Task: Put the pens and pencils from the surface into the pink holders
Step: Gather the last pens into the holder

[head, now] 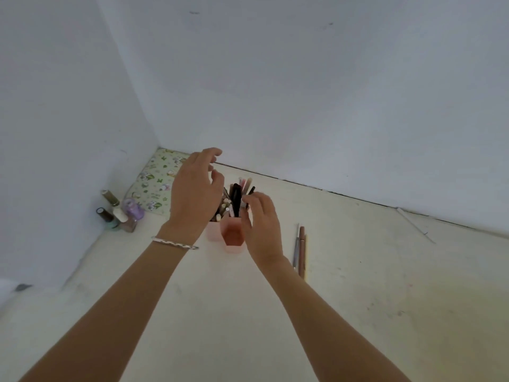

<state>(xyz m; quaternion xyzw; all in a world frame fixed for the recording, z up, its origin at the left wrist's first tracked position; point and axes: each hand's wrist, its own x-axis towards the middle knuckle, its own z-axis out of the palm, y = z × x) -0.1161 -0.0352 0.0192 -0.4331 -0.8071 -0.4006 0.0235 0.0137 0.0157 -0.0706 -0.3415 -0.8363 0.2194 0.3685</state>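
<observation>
Head view: both forearms reach forward over a pale surface (358,285) set in a white-walled corner.
Pink holders (232,238): a cluster standing in the middle, just beyond the wrists. The nearest hexagonal cup shows an empty inside.
Stored pens (236,193): they stand upright, crowded in the far cups, with their tips rising between the two hands.
Left hand (195,194): raised above the left side of the cluster, fingers relaxed and spread, grasping nothing.
Right hand (261,227): at the right side of the cluster, fingers loosely curled. Its fingertips are right at a black pen (251,190), but I cannot tell whether they pinch it.
Loose pens (299,249): a few slim ones lie side by side on the surface, just right of the right wrist.
Bracelet (175,242): silver, on the left wrist.
Nail polish bottles (118,216): grouped at the left wall.
Patterned pad (154,183): lies in the far left corner.
</observation>
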